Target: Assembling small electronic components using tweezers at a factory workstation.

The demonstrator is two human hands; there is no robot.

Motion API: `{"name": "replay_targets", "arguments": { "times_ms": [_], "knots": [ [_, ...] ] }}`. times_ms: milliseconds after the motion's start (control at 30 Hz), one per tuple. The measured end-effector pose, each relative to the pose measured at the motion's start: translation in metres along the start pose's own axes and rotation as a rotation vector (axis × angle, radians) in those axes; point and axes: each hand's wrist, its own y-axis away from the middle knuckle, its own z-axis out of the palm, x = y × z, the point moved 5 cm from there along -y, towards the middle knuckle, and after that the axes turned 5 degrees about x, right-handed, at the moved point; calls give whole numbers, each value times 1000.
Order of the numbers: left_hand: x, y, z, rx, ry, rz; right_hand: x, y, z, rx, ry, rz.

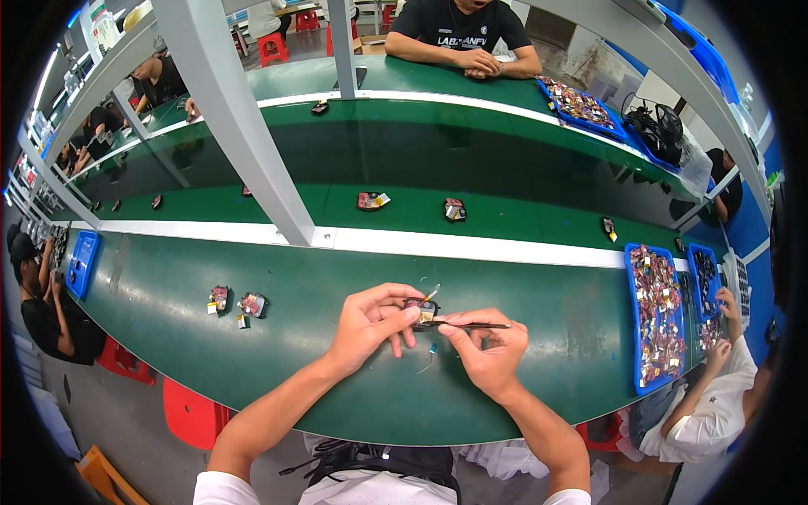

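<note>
My left hand (370, 328) is closed on a small black electronic housing (418, 306), pinched between thumb and fingers above the green table (337, 404). A pale bit with a thin wire sticks up from its far edge. Between the thumb and fingers of my right hand (490, 352) lies a slim black tool (481, 325), probably tweezers, with its tip at the housing's near side. Just below the hands, a tiny blue part (433, 348) with a thin wire shows against the table. Two similar electronic units (219, 298) (252, 305) sit farther left.
A white rail and grey post (244, 143) divide my table from the green conveyor (522, 219), which carries several units. At right stands a blue tray (636, 337) full of small parts, beside a co-worker (707, 404). Another person (463, 42) sits across; red stools (187, 412) stand below.
</note>
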Motion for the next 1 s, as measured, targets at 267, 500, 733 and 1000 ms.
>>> {"name": "replay_targets", "arguments": {
  "times_ms": [267, 500, 733, 1000],
  "knots": [
    [-6, -1, 2, -80, 111, -29, 4, -1, -4, 95, -130, 75],
    [-5, -1, 4, -66, 118, -12, 7, 1, -3, 70, -161, 136],
    [-3, 1, 3, -64, 116, -6, -4, 1, 0, 25, 10, -58],
    [-2, 0, 4, -33, 86, 4, -7, 0, 0, 37, 14, -76]
  ]
}}
